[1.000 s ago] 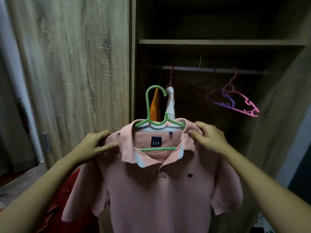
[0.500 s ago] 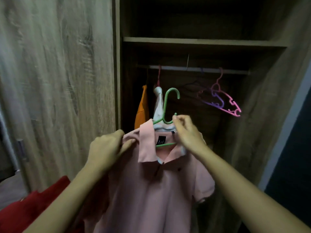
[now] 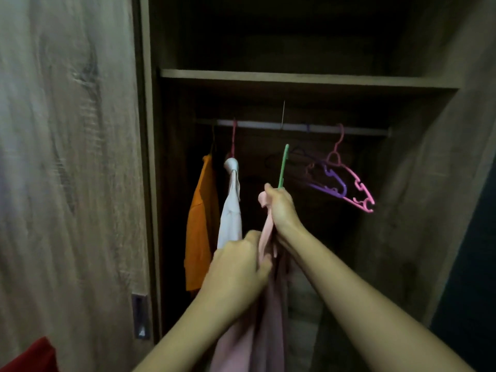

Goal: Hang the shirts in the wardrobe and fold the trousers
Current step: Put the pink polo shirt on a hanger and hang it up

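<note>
While an orange shirt (image 3: 200,232) and a white shirt (image 3: 230,218) already hang side by side from the pale metal rail (image 3: 295,127) of the wooden wardrobe (image 3: 295,77), the pale pink polo shirt (image 3: 268,331) is not yet up. The right hand (image 3: 279,208) is clenched round the neck of the green plastic hanger (image 3: 283,165), its hook edge-on below the rail, between the white shirt and the empty pink and purple hangers (image 3: 349,183). The left hand (image 3: 239,269) grips the pink cloth lower down. Hooking it on looks next to me. No trousers are in sight, so the folding seems still to do.
</note>
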Tool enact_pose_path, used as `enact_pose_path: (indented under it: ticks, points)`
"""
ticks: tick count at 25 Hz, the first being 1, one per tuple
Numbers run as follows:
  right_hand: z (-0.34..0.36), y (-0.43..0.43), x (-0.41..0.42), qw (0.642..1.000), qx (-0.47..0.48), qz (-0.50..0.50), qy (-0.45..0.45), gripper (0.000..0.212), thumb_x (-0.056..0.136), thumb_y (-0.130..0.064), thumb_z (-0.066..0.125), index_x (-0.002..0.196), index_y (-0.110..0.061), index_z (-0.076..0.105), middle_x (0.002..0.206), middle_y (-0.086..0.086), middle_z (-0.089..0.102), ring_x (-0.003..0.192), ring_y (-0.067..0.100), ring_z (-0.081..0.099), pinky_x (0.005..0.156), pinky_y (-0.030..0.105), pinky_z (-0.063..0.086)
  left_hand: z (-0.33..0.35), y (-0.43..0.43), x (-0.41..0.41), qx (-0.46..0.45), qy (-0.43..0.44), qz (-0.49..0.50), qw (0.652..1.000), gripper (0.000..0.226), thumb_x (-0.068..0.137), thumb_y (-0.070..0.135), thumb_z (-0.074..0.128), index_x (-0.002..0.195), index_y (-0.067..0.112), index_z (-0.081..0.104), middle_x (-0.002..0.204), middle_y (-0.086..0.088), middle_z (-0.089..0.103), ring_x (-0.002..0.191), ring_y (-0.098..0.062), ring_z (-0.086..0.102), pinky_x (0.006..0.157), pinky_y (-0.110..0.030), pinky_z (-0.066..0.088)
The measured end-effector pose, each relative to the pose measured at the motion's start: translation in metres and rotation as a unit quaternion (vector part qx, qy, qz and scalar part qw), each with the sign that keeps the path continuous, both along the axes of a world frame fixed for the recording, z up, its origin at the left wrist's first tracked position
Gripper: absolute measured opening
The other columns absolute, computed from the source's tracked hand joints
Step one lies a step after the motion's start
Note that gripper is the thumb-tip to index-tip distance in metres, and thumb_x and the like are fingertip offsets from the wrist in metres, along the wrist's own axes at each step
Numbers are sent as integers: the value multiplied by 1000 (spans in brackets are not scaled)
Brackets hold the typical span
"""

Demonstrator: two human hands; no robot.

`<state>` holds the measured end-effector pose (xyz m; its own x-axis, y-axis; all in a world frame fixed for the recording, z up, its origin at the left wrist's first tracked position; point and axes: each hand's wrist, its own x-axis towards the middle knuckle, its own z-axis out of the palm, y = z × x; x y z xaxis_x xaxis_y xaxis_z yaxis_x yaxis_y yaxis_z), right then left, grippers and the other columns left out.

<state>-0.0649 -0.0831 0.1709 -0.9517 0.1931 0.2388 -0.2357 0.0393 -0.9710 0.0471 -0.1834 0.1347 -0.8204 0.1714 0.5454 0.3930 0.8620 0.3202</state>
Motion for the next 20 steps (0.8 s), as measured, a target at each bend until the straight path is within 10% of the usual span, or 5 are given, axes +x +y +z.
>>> enact_pose_path:
  ticks: [4, 8, 14, 20]
  points:
    - [5, 23, -52, 994, 82, 53, 41, 25, 82, -12, 65, 102, -3, 55, 94, 14, 58, 84, 20, 56, 78, 34, 46, 2, 21, -41, 25, -43, -74, 996, 59, 93, 26, 48, 145, 25, 20, 114, -4, 62, 98, -20, 59, 80, -28, 43]
    - [16, 37, -103, 983, 102, 134, 74, 30, 76, 8, 61, 100, -8, 56, 87, 6, 60, 76, 15, 58, 65, 16, 48, 5, 37, -90, 21, -93, -70, 993, 70, 91, 24, 51, 147, 26, 9, 118, -8, 60, 100, -22, 59, 88, -33, 47]
    - [45, 39, -181, 976, 128, 146, 96, 47, 74, 15, 56, 113, -12, 55, 104, 10, 63, 98, 23, 60, 78, 24, 48, 19, 47, -157, -32, -105, -16, 994, 92, 84, 8, 47, 147, 32, -15, 115, -20, 58, 103, -40, 54, 88, -45, 45]
    - [54, 33, -223, 980, 144, 119, 75, 49, 65, -13, 62, 114, -12, 61, 110, 14, 65, 105, 30, 62, 95, 41, 47, 23, 53, -195, -2, -82, 3, 997, 87, 84, 8, 46, 149, 31, -8, 110, -19, 62, 99, -42, 56, 82, -43, 46]
